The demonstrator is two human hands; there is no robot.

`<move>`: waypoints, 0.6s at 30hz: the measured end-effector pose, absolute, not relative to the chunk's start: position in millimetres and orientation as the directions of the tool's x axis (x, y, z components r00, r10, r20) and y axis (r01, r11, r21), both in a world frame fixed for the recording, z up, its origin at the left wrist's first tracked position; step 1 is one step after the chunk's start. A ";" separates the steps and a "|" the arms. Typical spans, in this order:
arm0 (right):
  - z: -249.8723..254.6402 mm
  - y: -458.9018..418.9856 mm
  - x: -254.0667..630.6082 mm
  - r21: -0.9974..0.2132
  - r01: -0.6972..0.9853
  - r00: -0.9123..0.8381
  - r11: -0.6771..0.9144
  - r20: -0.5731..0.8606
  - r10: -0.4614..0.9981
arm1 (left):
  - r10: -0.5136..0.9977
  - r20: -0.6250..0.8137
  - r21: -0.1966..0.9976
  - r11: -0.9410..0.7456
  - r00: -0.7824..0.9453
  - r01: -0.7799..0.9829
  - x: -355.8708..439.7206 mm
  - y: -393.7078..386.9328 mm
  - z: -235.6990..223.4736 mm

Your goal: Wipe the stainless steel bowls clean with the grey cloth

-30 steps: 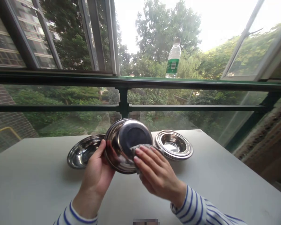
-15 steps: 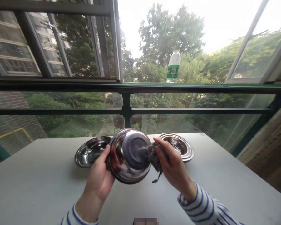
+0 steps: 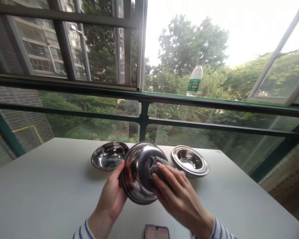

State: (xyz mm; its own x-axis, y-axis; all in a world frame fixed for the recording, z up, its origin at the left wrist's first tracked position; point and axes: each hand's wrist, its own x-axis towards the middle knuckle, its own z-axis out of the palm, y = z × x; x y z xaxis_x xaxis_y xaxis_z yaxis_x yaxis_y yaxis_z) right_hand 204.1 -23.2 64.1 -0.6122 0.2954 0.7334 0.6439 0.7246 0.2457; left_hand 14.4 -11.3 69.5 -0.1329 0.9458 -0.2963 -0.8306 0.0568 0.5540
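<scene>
A shiny steel bowl (image 3: 134,179) is held up with its underside facing me. My left hand (image 3: 113,194) grips it by the left rim, thumb on the outside and the other fingers hidden behind. A crumpled grey cloth (image 3: 154,166) lies pressed against the middle of the bowl's base. My right hand (image 3: 176,192) is closed over that cloth from the right. Beyond the held bowl, another steel bowl (image 3: 109,156) sits at the left of the table. To the right stand nested steel bowls (image 3: 204,169), open side up.
The white table (image 3: 52,192) reaches to a dark green railing (image 3: 109,114) with glass panels. A plastic water bottle with a green label (image 3: 194,83) stands by the top rail. At the near edge lies a dark-rimmed object (image 3: 161,232), partly blurred out.
My right hand has moved the cloth leftward from the bowl's right side onto its base. The view has tilted and shifted somewhat. My left hand keeps its hold.
</scene>
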 end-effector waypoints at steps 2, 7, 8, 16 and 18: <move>62.9 -27.6 200.2 0.197 0.601 -0.652 0.774 0.682 0.332 | 0.945 -0.301 0.529 0.056 -0.125 -0.847 13.0 -10.9 67.8; 56.6 -22.4 199.7 0.026 0.496 -0.634 0.868 0.694 0.341 | 0.942 -0.317 0.525 0.077 -0.111 -0.848 8.2 -10.2 63.0; 54.7 -20.3 199.9 -0.011 0.493 -0.612 0.870 0.706 0.356 | 0.943 -0.317 0.530 0.084 -0.106 -0.844 7.6 -10.8 62.0; 44.5 -17.0 197.1 0.008 0.490 -0.654 0.872 0.664 0.362 | 0.924 -0.376 0.526 0.147 -0.074 -0.838 7.7 -18.7 48.3; 44.2 -18.5 196.4 0.041 0.473 -0.671 0.880 0.664 0.330 | 0.903 -0.423 0.518 0.173 -0.075 -0.838 8.1 -19.8 45.4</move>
